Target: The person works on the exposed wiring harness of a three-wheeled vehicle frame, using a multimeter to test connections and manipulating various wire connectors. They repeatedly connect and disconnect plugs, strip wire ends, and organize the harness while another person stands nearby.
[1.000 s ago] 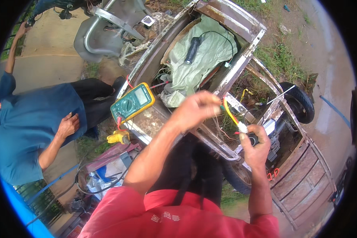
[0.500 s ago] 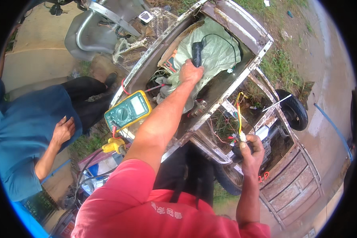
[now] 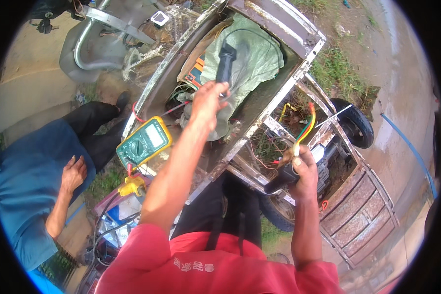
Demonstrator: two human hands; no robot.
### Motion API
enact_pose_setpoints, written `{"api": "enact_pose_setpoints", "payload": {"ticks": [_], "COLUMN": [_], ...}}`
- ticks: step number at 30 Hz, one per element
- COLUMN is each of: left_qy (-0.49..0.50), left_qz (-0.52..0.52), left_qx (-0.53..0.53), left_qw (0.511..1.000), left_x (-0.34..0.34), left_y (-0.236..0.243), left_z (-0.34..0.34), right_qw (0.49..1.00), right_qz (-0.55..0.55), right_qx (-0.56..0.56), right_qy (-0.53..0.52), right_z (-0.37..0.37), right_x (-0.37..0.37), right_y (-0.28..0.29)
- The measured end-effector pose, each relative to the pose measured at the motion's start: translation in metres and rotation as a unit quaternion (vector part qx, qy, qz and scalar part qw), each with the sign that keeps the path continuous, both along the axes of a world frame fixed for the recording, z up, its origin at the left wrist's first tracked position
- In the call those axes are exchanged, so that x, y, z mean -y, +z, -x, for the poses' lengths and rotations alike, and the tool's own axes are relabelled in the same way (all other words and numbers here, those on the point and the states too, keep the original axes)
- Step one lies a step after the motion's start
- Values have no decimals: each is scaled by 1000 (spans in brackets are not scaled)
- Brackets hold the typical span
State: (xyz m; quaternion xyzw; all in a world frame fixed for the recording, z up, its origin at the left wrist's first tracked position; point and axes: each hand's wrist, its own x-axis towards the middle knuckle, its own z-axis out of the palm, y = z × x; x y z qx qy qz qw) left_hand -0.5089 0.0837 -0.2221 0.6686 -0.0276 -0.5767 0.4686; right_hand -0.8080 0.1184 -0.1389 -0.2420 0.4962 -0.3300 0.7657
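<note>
Sprawling below was the rusty metal frame, a pale green sack inside! Left hand: fingers wrapped round the lower end of a black handle, over that sack. Right hand: fingers curled round a second dark handle, coloured wires jutting up past the thumb!

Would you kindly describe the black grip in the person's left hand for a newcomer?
Start at the open, rust-stained metal box and find the pale green sheet inside. Against that sheet, the black grip extends from the left hand. A dark cable arcs from its far end, whereas the black cylinder in the right hand sits by coloured wires.
</note>
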Motion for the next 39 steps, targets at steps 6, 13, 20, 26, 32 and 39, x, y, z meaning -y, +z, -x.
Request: {"api": "enact_pose_setpoints", "payload": {"ticks": [6, 13, 20, 26, 32, 39], "left_qy": [-193, -286, -189, -235, -219, -294], "left_qz": [88, 231, 59, -286, -152, 122], "left_qx": [188, 266, 137, 365, 360, 272], "left_qw": [959, 891, 971, 854, 894, 908], "left_x": [-64, -92, -65, -47, -34, 35], "left_y": [114, 121, 61, -58, -47, 10], "left_z": [83, 100, 37, 10, 30, 79], "right_qw": [1000, 996, 996, 999, 1000, 999], "right_qz": [24, 20, 25, 3, -10, -4], "right_qx": [2, -51, 21, 29, 18, 34], "right_qy": [2, 77, 84, 32, 20, 24], "right_z": [-36, -12, 26, 27, 27, 34], "right_x": [21, 23, 23, 5, -5, -13], "right_y": [14, 16, 3, -4, 2, -7]}}
